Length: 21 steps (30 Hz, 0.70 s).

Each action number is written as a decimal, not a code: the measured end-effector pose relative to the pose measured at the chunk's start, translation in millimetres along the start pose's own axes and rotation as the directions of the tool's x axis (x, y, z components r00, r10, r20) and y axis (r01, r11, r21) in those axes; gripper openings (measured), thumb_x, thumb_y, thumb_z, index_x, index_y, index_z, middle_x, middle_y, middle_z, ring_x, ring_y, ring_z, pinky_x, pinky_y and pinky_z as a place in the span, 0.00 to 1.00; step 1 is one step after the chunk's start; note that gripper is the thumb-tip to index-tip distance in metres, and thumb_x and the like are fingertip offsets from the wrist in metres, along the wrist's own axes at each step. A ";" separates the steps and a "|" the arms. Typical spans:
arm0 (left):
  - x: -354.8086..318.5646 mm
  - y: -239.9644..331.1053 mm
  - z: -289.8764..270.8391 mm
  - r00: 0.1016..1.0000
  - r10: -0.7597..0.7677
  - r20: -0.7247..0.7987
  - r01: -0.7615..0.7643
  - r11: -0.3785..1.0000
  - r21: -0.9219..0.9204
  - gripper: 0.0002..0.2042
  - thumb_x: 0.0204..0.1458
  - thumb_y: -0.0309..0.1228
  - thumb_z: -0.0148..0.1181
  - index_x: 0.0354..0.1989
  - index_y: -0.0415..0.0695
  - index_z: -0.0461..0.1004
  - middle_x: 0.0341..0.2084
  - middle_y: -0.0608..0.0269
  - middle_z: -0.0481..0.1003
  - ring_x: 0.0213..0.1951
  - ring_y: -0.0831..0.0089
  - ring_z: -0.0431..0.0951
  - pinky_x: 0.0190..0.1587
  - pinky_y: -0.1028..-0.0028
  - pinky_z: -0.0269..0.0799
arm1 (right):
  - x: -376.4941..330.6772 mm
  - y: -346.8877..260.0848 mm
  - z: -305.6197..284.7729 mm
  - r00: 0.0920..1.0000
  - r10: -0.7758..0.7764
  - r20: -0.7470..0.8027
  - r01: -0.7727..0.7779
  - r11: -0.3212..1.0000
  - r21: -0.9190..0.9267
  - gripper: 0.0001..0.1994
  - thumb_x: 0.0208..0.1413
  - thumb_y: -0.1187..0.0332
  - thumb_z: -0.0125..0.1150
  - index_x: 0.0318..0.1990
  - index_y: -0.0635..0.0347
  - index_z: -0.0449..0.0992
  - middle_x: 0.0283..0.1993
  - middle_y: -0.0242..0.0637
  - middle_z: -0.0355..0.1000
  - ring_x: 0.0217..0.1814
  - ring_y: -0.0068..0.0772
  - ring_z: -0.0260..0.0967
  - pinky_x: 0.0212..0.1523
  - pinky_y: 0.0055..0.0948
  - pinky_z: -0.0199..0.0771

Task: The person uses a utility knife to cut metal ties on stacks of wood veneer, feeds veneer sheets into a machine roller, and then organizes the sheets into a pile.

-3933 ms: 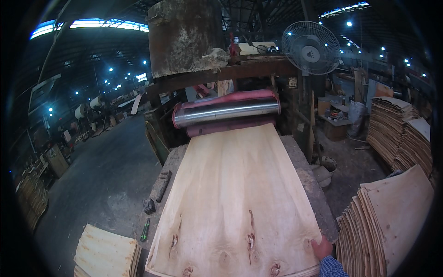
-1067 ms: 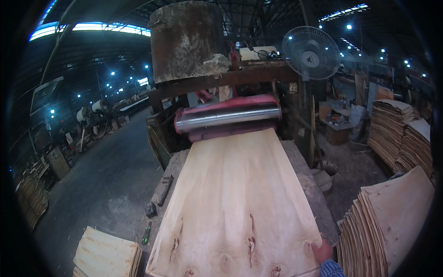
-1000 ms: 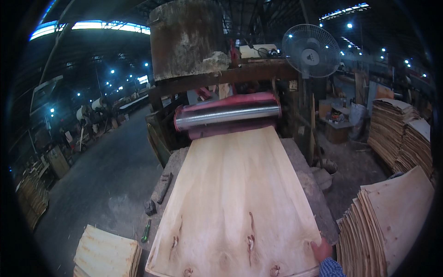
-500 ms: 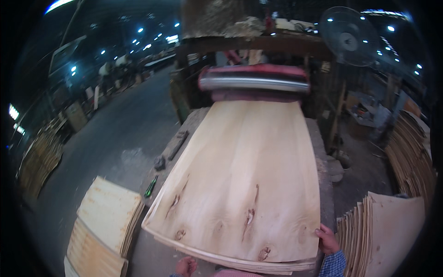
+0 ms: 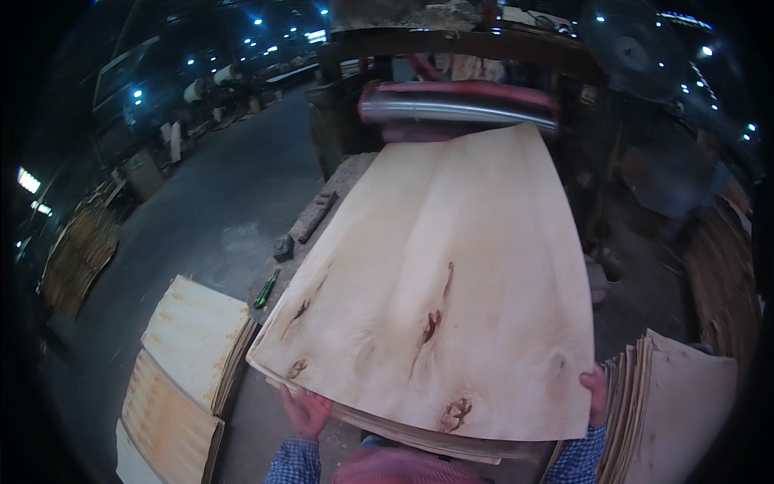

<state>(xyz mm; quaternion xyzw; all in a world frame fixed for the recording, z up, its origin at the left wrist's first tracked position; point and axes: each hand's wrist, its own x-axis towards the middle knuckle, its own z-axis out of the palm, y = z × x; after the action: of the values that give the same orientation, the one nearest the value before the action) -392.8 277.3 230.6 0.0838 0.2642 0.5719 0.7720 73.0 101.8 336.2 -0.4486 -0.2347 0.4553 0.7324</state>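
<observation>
A broad, pale wood veneer sheet (image 5: 500,242) spans the middle of the scene, over other sheets (image 5: 419,438) whose edges show along its near side, on a rough worktop (image 5: 345,176). The left hand (image 5: 306,411) touches the near left edge, fingers partly hidden, so whether it grips cannot be told; the right hand (image 5: 595,395) grasps the right edge near the near corner. At the far end, the sheet's uneven edge lies just before a shiny metal roller (image 5: 459,107). A green-handled cutter (image 5: 266,289) rests at left, and veneer stacks stand at left (image 5: 197,323) and right (image 5: 689,411). The sheet looks thin: uneven pulling could split it along the dark crack (image 5: 429,327) or knot (image 5: 456,413), and a raised far corner could catch the roller and crease.
</observation>
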 end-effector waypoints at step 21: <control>86.9 33.7 -76.1 0.832 -0.547 -0.091 0.545 0.777 0.315 0.20 0.66 0.38 0.38 0.61 0.40 0.59 0.57 0.49 0.68 0.55 0.53 0.72 0.53 0.53 0.74 | -27.2 223.5 172.8 0.944 -0.034 0.329 0.330 0.029 -0.944 0.27 0.47 0.60 0.64 0.55 0.61 0.71 0.60 0.54 0.65 0.61 0.53 0.63 0.61 0.47 0.62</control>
<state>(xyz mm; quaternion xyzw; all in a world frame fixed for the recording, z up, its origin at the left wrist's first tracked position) -441.5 355.9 153.6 0.1326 0.3661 0.2713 0.8802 -171.9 195.5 227.6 -0.7405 -0.6148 0.1164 0.2451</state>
